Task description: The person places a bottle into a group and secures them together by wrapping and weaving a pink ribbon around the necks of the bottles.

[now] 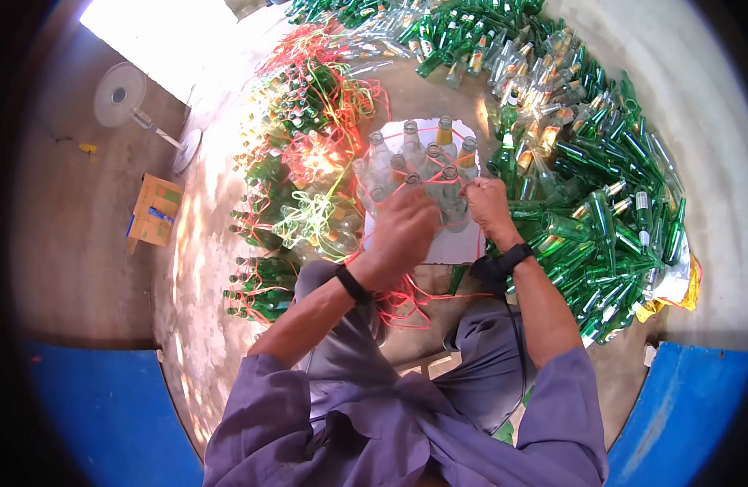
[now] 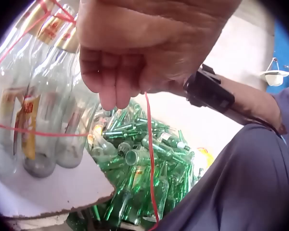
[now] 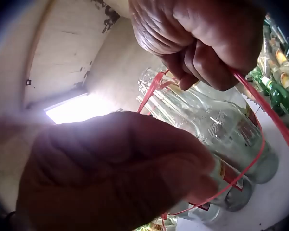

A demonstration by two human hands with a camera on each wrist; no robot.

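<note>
Clear glass bottles [image 1: 410,150] stand upright in a cluster on a white board [image 1: 423,250]. Red twine [image 3: 262,149] loops round their bodies and crosses between their necks. My right hand [image 1: 489,207] grips a strand of the twine at the near right side of the cluster, fingers curled tightly. A length of that twine [image 2: 150,144] hangs below the hand. My left hand [image 1: 402,231] is over the near left of the cluster, blurred. In the right wrist view its thumb and fingertips come together near the twine; I cannot tell if they pinch it.
A large heap of green and clear bottles [image 1: 601,235] lies to the right and far side. Bundles of tied bottles [image 1: 264,280] stand on the left. Loose red twine [image 1: 402,304] lies by my knees. A fan [image 1: 121,95] and a cardboard box [image 1: 156,209] are farther left.
</note>
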